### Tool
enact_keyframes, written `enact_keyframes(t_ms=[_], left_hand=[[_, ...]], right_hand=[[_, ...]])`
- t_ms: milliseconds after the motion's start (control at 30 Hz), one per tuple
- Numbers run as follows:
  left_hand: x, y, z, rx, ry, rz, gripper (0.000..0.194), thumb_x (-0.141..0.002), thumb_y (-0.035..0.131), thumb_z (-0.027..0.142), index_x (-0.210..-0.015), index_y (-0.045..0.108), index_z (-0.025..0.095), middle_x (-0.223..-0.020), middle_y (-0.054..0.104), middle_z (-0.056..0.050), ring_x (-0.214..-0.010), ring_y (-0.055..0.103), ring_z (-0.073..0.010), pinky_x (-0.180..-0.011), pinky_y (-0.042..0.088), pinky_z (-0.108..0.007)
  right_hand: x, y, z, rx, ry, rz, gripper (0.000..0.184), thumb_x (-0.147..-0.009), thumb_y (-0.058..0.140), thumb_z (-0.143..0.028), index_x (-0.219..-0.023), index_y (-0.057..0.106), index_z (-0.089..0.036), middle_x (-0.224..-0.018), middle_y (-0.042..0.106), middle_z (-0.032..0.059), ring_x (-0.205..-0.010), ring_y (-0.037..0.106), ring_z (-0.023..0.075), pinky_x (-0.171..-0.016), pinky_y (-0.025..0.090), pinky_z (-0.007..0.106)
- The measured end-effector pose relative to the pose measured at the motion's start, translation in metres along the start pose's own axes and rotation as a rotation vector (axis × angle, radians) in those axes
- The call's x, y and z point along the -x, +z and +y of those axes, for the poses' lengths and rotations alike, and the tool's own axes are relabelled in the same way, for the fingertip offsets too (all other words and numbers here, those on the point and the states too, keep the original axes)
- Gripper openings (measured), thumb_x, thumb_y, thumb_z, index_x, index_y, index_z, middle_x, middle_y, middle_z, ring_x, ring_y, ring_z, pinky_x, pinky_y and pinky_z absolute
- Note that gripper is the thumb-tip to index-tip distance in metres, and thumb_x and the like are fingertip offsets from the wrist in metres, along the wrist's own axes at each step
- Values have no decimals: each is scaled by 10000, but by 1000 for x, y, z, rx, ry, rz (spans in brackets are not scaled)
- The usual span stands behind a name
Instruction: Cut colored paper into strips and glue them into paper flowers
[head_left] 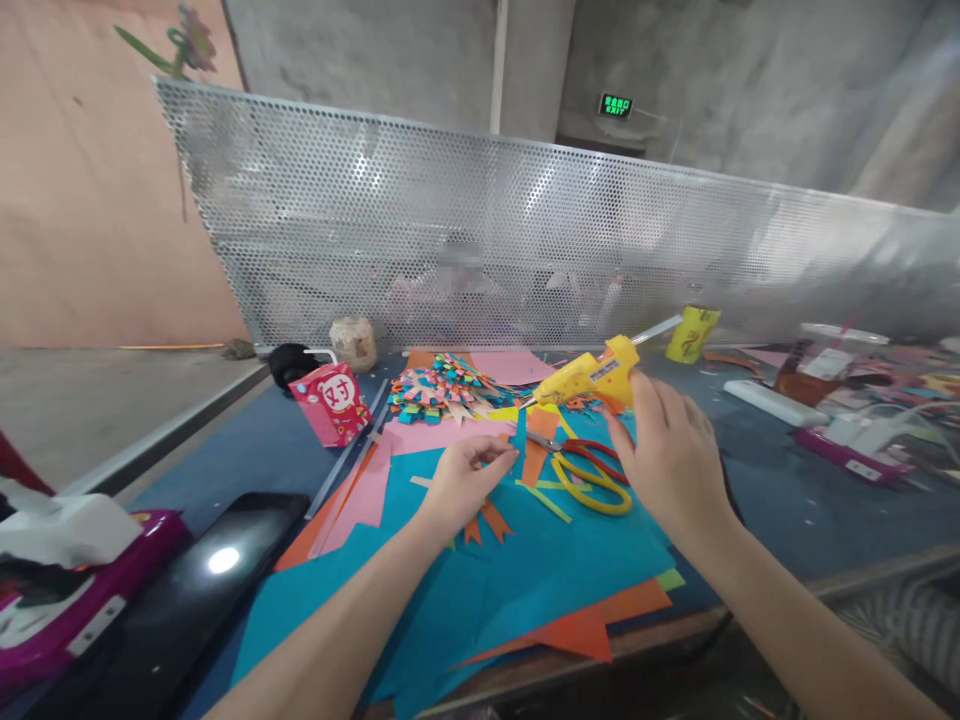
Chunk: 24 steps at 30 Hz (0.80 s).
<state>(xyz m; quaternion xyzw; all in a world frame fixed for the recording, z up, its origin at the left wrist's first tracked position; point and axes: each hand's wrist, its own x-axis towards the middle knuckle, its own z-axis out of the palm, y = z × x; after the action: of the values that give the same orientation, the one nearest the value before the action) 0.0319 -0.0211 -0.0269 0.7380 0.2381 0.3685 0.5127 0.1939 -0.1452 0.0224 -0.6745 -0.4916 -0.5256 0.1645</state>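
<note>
My right hand (671, 455) is wrapped round the grip of a yellow hot glue gun (589, 375), whose nozzle points left and down toward a small blue paper piece (517, 440). My left hand (461, 480) pinches that blue piece between thumb and fingers, just above the sheets of blue paper (525, 570). Orange paper strips (487, 520) lie under the left hand. Red and yellow scissors (592, 475) rest on the paper between my hands.
A heap of small coloured paper pieces (439, 390) lies behind. A pink carton (330, 400) stands at the left, with a dark tablet (202, 580) nearer me. A perforated metal screen (525, 240) closes the table's back. Craft tools clutter the right side (847, 430).
</note>
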Motion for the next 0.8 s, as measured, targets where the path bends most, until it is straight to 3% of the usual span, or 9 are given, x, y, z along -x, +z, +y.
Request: enact_keyframes(t_ms=[800], left_hand=[[2, 0, 9, -25, -24, -4, 183, -664, 587, 326, -678, 628, 149, -639, 625, -24, -603, 548, -140, -496, 396, -209]], right_hand=[[3, -5, 3, 66, 3, -52, 348, -838, 428, -273, -1123, 425, -73, -935, 595, 150, -781, 529, 248, -635, 421, 337]])
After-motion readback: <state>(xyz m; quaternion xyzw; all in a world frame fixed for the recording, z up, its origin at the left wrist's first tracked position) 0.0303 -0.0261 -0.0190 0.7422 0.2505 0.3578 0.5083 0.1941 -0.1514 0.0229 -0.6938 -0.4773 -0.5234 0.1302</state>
